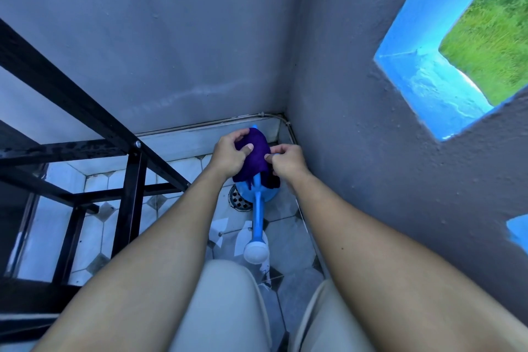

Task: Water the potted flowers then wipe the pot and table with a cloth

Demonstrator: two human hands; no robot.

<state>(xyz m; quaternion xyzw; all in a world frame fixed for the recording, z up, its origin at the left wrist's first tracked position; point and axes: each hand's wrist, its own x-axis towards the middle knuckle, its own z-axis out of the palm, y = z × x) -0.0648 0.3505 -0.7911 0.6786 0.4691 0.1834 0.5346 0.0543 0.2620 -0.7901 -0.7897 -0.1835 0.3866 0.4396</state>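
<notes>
A blue watering can (258,208) stands on the tiled floor in the corner, its long spout pointing toward me and ending in a white rose head (256,250). A dark purple cloth (257,157) is draped over the can's top. My left hand (228,156) grips the cloth's left side, thumb pressed on it. My right hand (287,163) pinches the cloth's right edge. No pot or flowers are in view.
A black metal table frame (134,180) stands at the left. Grey walls meet in the corner behind the can, with a window opening (445,66) at the right. A round floor drain (238,200) lies beside the can. My knees are at the bottom.
</notes>
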